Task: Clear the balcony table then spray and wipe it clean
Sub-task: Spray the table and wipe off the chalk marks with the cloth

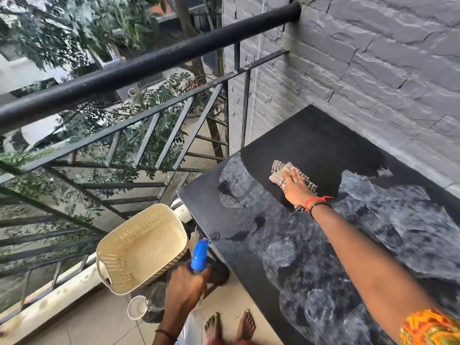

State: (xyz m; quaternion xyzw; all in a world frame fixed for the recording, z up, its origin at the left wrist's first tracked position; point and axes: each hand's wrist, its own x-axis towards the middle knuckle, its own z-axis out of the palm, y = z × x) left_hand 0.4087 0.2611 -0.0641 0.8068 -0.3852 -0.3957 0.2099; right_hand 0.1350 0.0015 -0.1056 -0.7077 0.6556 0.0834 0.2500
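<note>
The black balcony table (323, 135) stands against the grey wall, its near part streaked with whitish wet patches and its far part wiped dark. My right hand (297, 186) presses flat on a striped cloth (280, 171) on the tabletop, near the edge of the wiped area. Below the table's left edge, my left hand (185, 286) grips a spray bottle with a blue nozzle (200, 255), held upright over the floor.
A cream perforated basket (129, 275) sits tilted on the floor by the railing. Next to it stand a white cup (137, 307) and a glass jar (155, 296). The black metal railing (149, 63) bounds the left side. My bare feet show at the bottom.
</note>
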